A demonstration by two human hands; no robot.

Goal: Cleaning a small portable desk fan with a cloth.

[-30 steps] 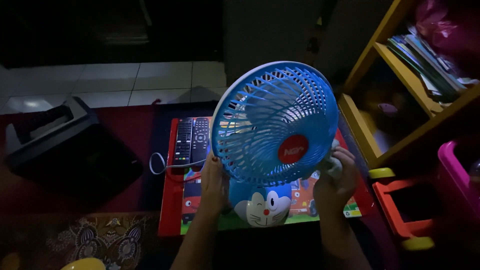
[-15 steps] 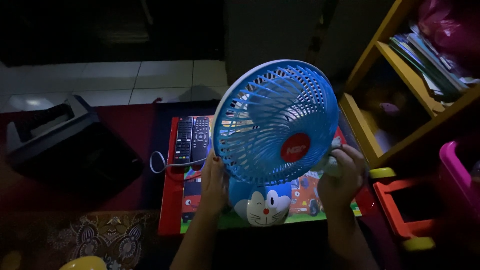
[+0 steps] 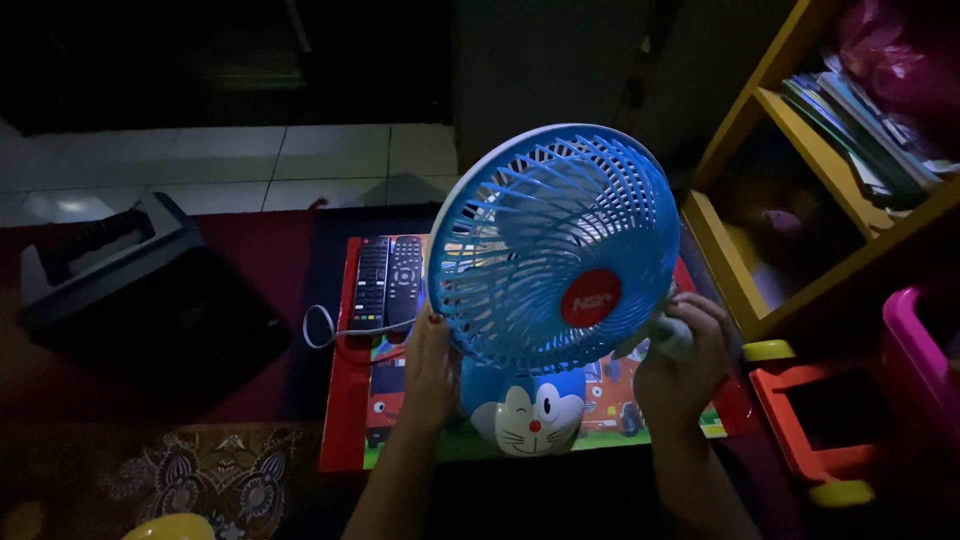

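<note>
Two remotes (image 3: 388, 278) lie on a colourful mat (image 3: 345, 400) beside a yellow shelf (image 3: 735, 270).

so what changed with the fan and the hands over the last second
Very little. The right hand shifted its fingers slightly on the white cloth-like thing it presses to the side of the blue fan, moving a touch up, then back. The left hand stayed on the fan's rim, the fan stayed tilted on its cartoon-cat base, and the two remotes did not move.
</note>
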